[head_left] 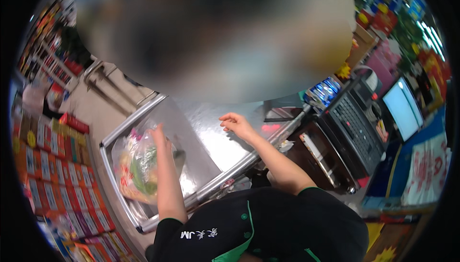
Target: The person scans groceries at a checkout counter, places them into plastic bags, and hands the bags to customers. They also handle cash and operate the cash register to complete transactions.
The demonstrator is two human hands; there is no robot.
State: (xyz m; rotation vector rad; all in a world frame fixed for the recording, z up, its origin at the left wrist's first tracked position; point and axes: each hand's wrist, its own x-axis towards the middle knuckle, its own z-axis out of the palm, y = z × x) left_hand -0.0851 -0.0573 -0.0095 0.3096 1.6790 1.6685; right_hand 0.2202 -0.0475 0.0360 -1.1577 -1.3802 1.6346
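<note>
A clear plastic bag (136, 168) with red print lies at the left end of a metal checkout counter (205, 118), with green produce and other goods inside. My left hand (160, 136) is at the top of this bag; whether its fingers grip the plastic is not clear. Over the shiny middle of the counter, my right hand (237, 125) has its fingers slightly curled and apart, with nothing in it. To its right, a dark flat device (284, 112) lies near a red light on the metal.
A black keyboard (355, 129) and a lit monitor (403, 109) stand at the right. Raised metal rails (138, 118) edge the counter. Stacked orange boxes (54, 168) fill the left side. Printed plastic bags (427, 172) hang at the far right. The upper middle is blurred.
</note>
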